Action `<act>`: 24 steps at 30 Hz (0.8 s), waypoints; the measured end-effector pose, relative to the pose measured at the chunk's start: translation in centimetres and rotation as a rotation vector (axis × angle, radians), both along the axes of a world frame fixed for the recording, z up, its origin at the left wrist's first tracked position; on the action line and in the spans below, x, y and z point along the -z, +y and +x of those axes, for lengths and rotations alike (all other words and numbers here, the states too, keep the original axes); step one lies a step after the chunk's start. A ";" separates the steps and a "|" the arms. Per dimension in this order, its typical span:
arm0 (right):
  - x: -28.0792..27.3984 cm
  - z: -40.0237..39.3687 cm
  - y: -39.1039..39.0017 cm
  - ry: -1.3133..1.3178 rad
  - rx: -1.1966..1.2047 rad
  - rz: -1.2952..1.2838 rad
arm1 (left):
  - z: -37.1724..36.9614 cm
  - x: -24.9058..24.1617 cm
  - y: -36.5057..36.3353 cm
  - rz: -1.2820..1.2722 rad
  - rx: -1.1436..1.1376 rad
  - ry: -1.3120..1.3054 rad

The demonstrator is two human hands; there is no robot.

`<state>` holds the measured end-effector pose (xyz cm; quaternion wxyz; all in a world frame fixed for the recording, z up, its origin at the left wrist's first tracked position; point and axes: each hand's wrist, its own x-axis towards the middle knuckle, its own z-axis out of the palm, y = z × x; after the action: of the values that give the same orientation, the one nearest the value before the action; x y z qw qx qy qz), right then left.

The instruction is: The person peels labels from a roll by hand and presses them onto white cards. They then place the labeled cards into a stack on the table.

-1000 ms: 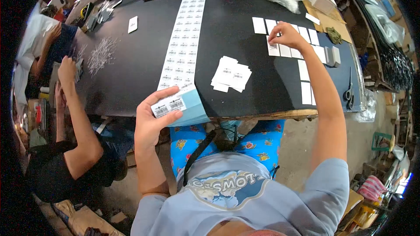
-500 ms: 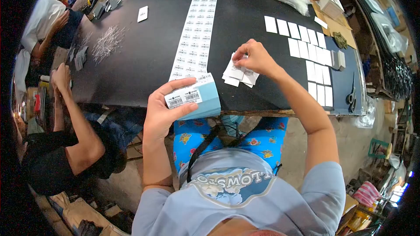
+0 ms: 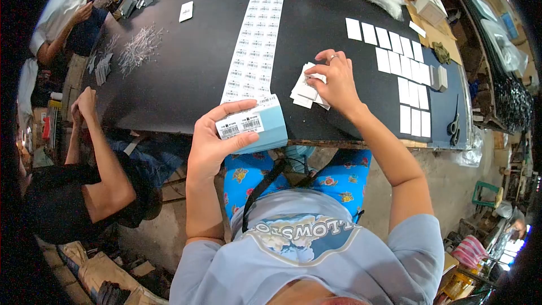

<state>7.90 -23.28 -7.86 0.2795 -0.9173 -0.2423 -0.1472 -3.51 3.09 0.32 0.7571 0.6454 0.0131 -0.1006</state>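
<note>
Black counter (image 3: 186,79) fills the upper half of the frame, and I read the layout off it. A long strip of barcode labels (image 3: 255,34) runs from the top centre down to the near edge, where its pale blue backing (image 3: 265,130) curls over the lip. My left hand (image 3: 212,147), lower centre-left, has its grip closed on that end, thumb on top and fingers beneath, pinching the last row so it stays taut and lifted clear of the edge; I judge that keeps the stickers easy to peel. My right hand (image 3: 337,82), just right of centre, rests on a loose pile of small white cards (image 3: 307,87), fingers curled down over it. The grip looks narrow, fingertips pressing or picking at the top card, though I cannot tell whether one is actually lifted. The pile sits just beside the strip, so both stay within short reach. Further right, a grid of white cards (image 3: 403,73) lies in neat rows, each apart from the next, probably so they can be counted. Scissors (image 3: 453,124) lie at the far right edge. At the left of the frame another person's arm (image 3: 96,147) reaches towards the counter near a heap of thin fasteners (image 3: 138,51).
</note>
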 end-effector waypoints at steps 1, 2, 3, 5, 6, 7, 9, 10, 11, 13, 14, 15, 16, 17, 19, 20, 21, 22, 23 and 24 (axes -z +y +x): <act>0.1 0.0 -0.2 0.003 0.014 -0.011 | -0.1 0.0 0.0 0.002 0.004 0.007; 0.2 0.0 -0.2 0.006 0.029 -0.022 | -0.1 -0.1 0.0 0.005 0.006 0.008; 0.1 -0.1 -0.2 0.006 0.031 -0.019 | -0.2 -0.1 -0.1 -0.005 0.003 0.011; -0.2 -0.2 0.0 0.036 0.062 -0.004 | -0.2 -0.1 -0.2 -0.014 -0.001 0.011; -0.3 -0.2 -0.1 0.035 0.062 -0.003 | -0.2 -0.1 -0.3 -0.019 -0.004 -0.015; -0.4 -0.2 -0.1 0.055 0.062 -0.019 | -0.2 0.0 -0.4 -0.023 -0.007 -0.041; -0.2 0.2 -0.5 0.074 0.063 -0.032 | -0.2 0.0 -0.4 -0.025 -0.006 -0.047; 0.2 0.6 -0.9 0.043 0.001 -0.037 | -0.2 0.0 -0.5 -0.028 -0.005 -0.051; 0.5 0.7 -1.2 0.013 -0.062 -0.042 | -0.2 -0.1 -0.5 -0.026 -0.004 -0.051; -1.0 0.7 -1.6 -0.037 -0.138 -0.125 | -0.2 -0.3 -0.3 -0.005 -0.004 0.003; -2.0 0.6 -1.8 -0.088 -0.214 -0.209 | -0.2 -0.2 -0.2 -0.003 -0.006 0.008; -2.9 0.3 -2.3 -0.057 -0.281 -0.365 | -0.2 -0.1 -0.2 0.000 -0.005 0.010; -2.9 0.2 -2.6 -0.056 -0.281 -0.364 | -0.1 -0.1 -0.1 0.002 -0.003 0.010; -2.9 0.1 -2.9 -0.063 -0.341 -0.474 | 0.0 -0.1 -0.2 0.002 -0.002 0.011; -2.1 0.4 -3.5 -0.009 -0.424 -0.610 | 0.1 -0.1 -0.3 0.005 0.001 0.006; -1.1 0.4 -3.7 -0.006 -0.425 -0.611 | 0.2 0.1 -0.4 0.004 0.001 0.008; -0.6 0.3 -3.6 0.027 -0.425 -0.630 | 0.2 0.2 -0.6 -0.003 -0.007 -0.023; -0.2 0.3 -3.6 0.059 -0.426 -0.648 | 0.3 0.4 -0.7 -0.008 -0.017 -0.054; 0.1 0.2 -3.7 0.118 -0.429 -0.609 | 0.4 0.3 -0.6 -0.007 -0.018 -0.050; 0.3 0.2 -3.7 0.122 -0.432 -0.608 | 0.4 0.2 -0.5 0.000 -0.015 -0.016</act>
<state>8.06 -26.96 -8.16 0.0333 -0.8933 -0.4457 0.0487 -3.11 2.58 0.15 0.7579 0.6460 0.0119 -0.0898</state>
